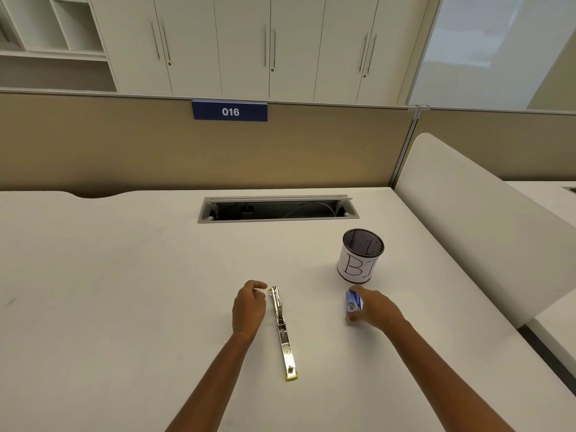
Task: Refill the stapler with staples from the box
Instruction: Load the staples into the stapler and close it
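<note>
Stapler [283, 330] swung open flat on the surface [124, 307], left hand [249, 308] beside its far end, grip pinching something pale, too small to identify, right hand [375, 308] clasping the staple box [353, 302], partly hidden, near a mesh cup [360, 255].

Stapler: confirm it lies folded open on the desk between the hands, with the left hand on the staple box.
Wrong hand. The head view shows the right hand on the staple box; the left hand is beside the stapler, which does lie open on the desk between the hands.
</note>
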Tool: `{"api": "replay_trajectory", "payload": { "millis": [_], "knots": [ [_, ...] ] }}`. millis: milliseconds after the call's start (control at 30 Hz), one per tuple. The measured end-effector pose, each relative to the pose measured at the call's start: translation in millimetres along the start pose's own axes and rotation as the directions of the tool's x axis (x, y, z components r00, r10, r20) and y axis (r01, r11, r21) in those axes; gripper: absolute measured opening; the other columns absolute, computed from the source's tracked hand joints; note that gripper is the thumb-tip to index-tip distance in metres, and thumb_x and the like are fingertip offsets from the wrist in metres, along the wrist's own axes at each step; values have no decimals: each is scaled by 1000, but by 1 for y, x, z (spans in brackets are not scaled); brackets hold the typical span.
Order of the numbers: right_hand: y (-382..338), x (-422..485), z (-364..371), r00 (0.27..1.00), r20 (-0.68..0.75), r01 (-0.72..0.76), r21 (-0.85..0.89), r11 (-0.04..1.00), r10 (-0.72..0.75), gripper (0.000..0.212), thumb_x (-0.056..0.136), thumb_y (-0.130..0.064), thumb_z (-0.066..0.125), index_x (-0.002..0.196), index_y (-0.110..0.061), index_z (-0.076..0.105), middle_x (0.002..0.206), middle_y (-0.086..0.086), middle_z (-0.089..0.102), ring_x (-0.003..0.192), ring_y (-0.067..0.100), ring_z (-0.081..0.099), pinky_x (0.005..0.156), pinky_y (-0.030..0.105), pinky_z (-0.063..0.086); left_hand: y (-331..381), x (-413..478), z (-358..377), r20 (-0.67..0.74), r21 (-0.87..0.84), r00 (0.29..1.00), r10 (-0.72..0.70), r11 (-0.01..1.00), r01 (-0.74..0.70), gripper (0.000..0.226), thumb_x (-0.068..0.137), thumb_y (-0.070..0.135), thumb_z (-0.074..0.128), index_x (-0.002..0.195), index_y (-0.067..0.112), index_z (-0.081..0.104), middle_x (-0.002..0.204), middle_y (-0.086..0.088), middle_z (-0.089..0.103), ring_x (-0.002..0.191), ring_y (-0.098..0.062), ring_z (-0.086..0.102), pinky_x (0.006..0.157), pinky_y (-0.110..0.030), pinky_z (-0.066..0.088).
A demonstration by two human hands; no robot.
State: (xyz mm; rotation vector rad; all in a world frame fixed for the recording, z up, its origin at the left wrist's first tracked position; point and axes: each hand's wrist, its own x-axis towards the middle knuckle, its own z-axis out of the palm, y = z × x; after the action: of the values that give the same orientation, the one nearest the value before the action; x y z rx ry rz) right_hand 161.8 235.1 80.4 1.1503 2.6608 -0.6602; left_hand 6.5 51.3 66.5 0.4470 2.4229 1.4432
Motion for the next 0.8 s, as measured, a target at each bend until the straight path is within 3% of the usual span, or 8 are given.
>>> {"api": "replay_trajectory", "payload": {
  "millis": [167, 333, 467, 567, 633, 700, 800],
  "knots": [
    [0, -1, 5, 999, 33, -21, -2, 1000, 21, 69, 75, -30, 72, 133, -16, 37, 128, 10, 56, 111, 26, 56, 90, 31, 45, -17, -4, 1, 132, 102, 989, 60, 992, -74, 33, 90, 1, 37, 101, 11, 66, 111, -13, 62, 96, -26, 59, 77, -27, 41],
    [-1, 0, 3, 999, -1, -36, 84, 996, 36, 74, 77, -33, 70, 138, -15, 31, 131, 15, 53, 114, 31, 53, 92, 31, 43, -21, -8, 4, 218, 116, 972, 84, 987, -111, 27, 88, 5, 46, 97, 17, 68, 104, -7, 57, 77, -15, 53, 72, -21, 40],
    [-11, 2, -1, 987, -112, -65, 361, 930, 112, 39, 82, -26, 66, 112, -5, 53, 105, 13, 59, 88, 26, 59, 63, 24, 41, -19, -12, 6, 248, 97, 965, 81, 989, -108, 29, 84, 0, 46, 94, 14, 70, 96, -4, 56, 77, -13, 54, 67, -19, 39],
    [-22, 0, -3, 987, -26, -112, 596, 795, 158, 5, 84, -10, 59, 82, -6, 58, 72, 6, 56, 54, 12, 47, 44, 13, 37, -19, -16, 10, 277, 69, 959, 59, 994, -82, 26, 84, -1, 46, 93, 8, 69, 93, -9, 60, 73, -13, 54, 59, -13, 38],
    [-30, -1, -2, 983, 93, -175, 743, 646, 159, 16, 85, 1, 52, 73, -7, 59, 64, 5, 52, 55, 12, 47, 48, 15, 41, -19, -19, 13, 278, 36, 960, 40, 998, -51, 22, 86, 0, 48, 94, 5, 68, 96, -18, 61, 72, -16, 56, 62, -16, 43],
    [-38, -3, 0, 968, 191, -247, 836, 491, 162, 25, 86, 11, 40, 77, -3, 59, 67, 8, 50, 60, 15, 48, 54, 18, 46, -19, -23, 17, 271, -8, 962, 21, 1000, -20, 21, 86, -1, 49, 96, 2, 67, 99, -22, 61, 76, -24, 61, 73, -30, 53],
    [-47, -4, 5, 956, 266, -294, 877, 379, 126, 39, 83, 24, 25, 108, 14, 53, 86, 17, 49, 90, 30, 59, 89, 32, 51, -17, -32, 23, 240, -39, 970, 26, 999, -17, 17, 85, -3, 52, 94, -2, 67, 98, -22, 60, 82, -29, 63, 84, -43, 55]
  ]
}}
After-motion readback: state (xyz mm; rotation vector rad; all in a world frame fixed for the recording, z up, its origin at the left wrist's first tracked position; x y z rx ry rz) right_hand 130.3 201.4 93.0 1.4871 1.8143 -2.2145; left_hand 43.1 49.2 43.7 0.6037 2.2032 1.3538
